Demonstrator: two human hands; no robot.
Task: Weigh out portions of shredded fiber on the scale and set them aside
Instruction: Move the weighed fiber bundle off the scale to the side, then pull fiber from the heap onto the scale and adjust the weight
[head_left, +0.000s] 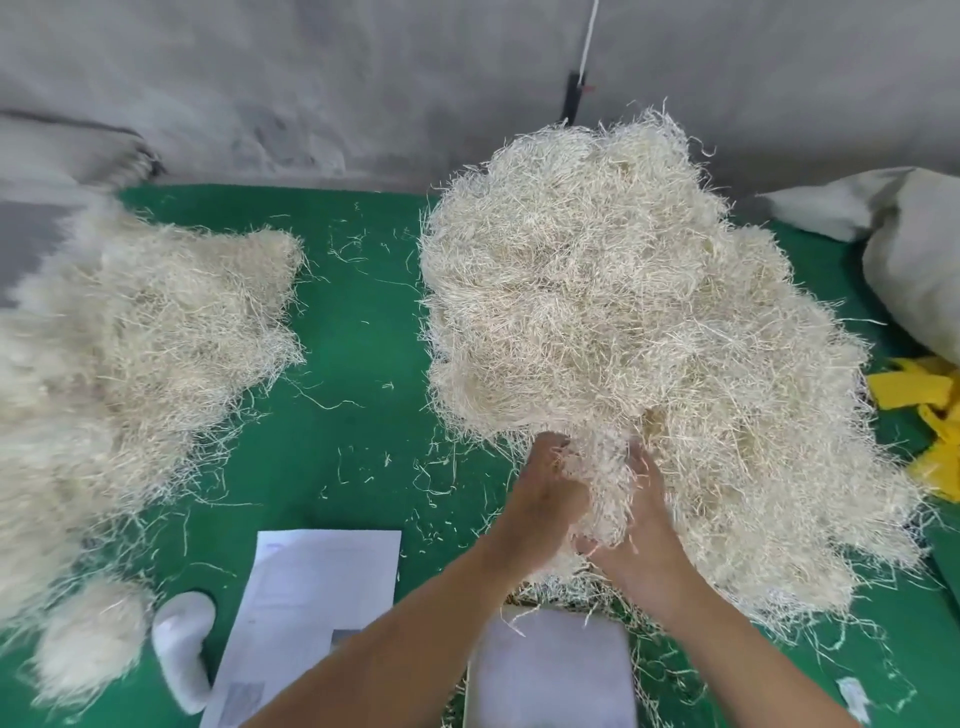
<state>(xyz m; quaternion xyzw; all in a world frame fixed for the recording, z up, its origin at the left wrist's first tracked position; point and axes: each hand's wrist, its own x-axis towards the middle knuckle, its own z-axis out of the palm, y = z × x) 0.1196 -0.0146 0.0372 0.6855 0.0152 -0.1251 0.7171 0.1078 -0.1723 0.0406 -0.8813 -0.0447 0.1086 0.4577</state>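
Fiber lies in two heaps on the green mat (358, 322): a big pile (649, 332) toward the right edge and a second pile (119, 364) along the left edge. Both hands grasp one tuft (602, 488) at the big pile's near side, left hand (545, 499) and right hand (649, 540) curled round it. The tuft's long axis runs from the person toward the wall. One white scale (550, 670) sits at the near edge below the hands, one sheet of paper (306, 608) beside it, one white sock (182, 649) left of that.
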